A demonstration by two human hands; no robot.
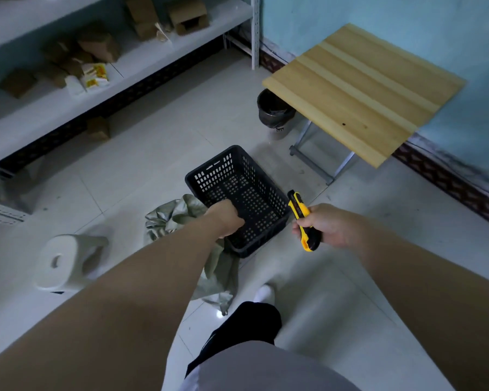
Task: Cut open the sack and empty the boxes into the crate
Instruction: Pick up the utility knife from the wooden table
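The limp grey-green woven sack (167, 221) lies on the floor. Just beside it, the left hand (226, 221) curls at the rim of the black perforated plastic crate (237, 176); what it holds is unclear. A yellow-black utility knife (301, 215) sits in the right hand (322, 224), fingers wrapped round it. Cutting seems next and calls for taut fabric.

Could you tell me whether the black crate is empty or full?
Empty: the crate shows its bare perforated floor, with nothing inside.

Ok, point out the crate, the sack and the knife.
crate (215, 173): head view, far perforated wall.
sack (164, 221): head view, crumpled left part.
knife (298, 206): head view, yellow upper body.
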